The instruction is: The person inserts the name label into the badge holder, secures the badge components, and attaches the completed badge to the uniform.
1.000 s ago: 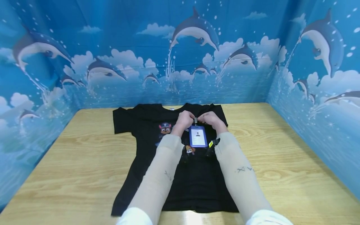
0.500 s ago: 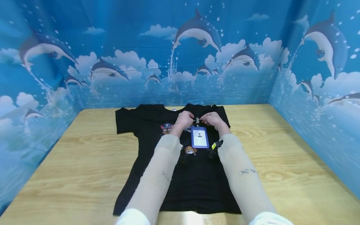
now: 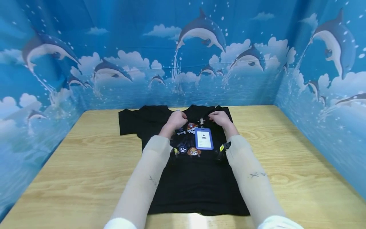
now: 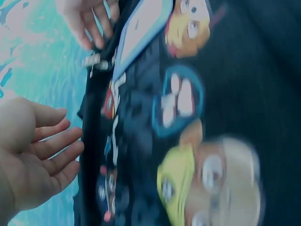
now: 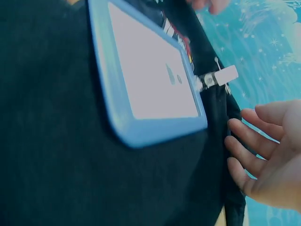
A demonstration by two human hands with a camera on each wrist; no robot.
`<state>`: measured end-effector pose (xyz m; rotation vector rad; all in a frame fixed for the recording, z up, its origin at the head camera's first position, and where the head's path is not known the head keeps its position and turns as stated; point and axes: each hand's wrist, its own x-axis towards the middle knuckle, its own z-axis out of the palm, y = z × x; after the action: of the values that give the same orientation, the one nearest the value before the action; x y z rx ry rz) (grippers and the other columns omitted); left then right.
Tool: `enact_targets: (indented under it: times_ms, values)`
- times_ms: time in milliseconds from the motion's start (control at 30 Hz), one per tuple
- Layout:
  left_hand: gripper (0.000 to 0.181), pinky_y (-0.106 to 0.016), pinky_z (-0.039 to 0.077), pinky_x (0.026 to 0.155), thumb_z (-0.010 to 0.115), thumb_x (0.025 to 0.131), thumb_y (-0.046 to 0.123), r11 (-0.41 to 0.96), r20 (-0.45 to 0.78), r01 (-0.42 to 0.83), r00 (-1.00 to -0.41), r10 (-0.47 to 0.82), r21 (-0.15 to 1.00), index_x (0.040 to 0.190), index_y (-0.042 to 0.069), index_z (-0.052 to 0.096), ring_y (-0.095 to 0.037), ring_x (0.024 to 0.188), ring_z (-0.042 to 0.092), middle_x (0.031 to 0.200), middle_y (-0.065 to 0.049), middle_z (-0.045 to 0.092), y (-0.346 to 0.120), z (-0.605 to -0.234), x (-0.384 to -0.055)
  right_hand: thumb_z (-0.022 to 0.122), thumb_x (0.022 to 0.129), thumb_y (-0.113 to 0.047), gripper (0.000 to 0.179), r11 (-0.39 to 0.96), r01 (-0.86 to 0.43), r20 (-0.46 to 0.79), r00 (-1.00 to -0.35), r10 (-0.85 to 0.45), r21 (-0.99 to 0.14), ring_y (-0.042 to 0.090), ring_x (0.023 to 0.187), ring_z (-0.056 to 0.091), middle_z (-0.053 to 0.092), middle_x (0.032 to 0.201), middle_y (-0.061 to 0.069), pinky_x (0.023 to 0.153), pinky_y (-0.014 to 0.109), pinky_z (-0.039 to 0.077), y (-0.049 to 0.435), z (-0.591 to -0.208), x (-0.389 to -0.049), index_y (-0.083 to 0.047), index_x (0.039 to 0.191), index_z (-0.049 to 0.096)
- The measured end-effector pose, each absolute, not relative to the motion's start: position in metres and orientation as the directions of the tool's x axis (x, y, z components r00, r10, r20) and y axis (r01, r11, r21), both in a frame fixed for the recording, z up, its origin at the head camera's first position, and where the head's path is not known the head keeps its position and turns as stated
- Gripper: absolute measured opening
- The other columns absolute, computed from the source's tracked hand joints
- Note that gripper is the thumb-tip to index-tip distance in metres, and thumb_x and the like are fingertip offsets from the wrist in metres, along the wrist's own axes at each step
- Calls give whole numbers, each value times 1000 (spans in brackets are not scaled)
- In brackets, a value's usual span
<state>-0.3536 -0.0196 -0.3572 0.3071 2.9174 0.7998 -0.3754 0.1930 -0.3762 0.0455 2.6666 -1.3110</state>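
Note:
A black T-shirt (image 3: 197, 184) with cartoon prints lies spread on the table. On its chest, toward the right sleeve, rests a blue-framed ID badge holder (image 3: 204, 148), with a metal clip (image 3: 201, 121) at its top. My left hand (image 3: 176, 120) is left of the clip, apart from it; the left wrist view shows its fingers (image 4: 59, 147) loosely bent around nothing. Just right of the clip is my right hand (image 3: 220, 117). In the right wrist view its relaxed fingertips (image 5: 233, 126) lie at the shirt fabric and hold nothing; whether they touch it is unclear.
A light wooden table (image 3: 100, 168) extends to both sides of the shirt. Blue curtains (image 3: 137, 35) printed with dolphins stand behind and at the sides. A dark wrist strap with a yellow mark (image 3: 223, 148) sits at the right wrist.
Both hands have let go of the clip. The left hand has moved left, uncovering more of the print, and the right hand slightly right. The badge holder stays on the shirt.

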Motion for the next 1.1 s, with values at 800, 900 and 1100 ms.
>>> enact_targets:
  times_ms: [800, 900, 1100]
  values:
    - [47, -52, 32, 98, 52, 91, 15, 929, -222, -21, -973, 67, 371, 133, -3, 43, -40, 120, 41, 134, -24, 43, -154, -362, -323, 59, 90, -31, 59, 966, -157, -305, -928, -215, -204, 40, 129, 30, 34, 143, 21, 102, 56, 23, 216, -365, -369, -7, 140, 39]
    - [48, -53, 31, 98, 50, 90, 13, 931, -211, 1, -974, 84, 364, 134, -3, 42, -40, 121, 40, 135, -24, 43, -155, -365, -323, 60, 89, -32, 62, 971, -140, -330, -923, -200, -196, 41, 130, 28, 32, 143, 22, 102, 57, 22, 220, -365, -368, -7, 141, 37]
    - [47, -52, 32, 98, 50, 91, 15, 933, -205, 17, -974, 97, 360, 134, -3, 42, -41, 121, 40, 135, -24, 43, -156, -369, -323, 57, 91, -34, 63, 963, -136, -365, -906, -216, -231, 42, 132, 24, 28, 145, 23, 102, 58, 22, 226, -369, -365, -7, 143, 34]
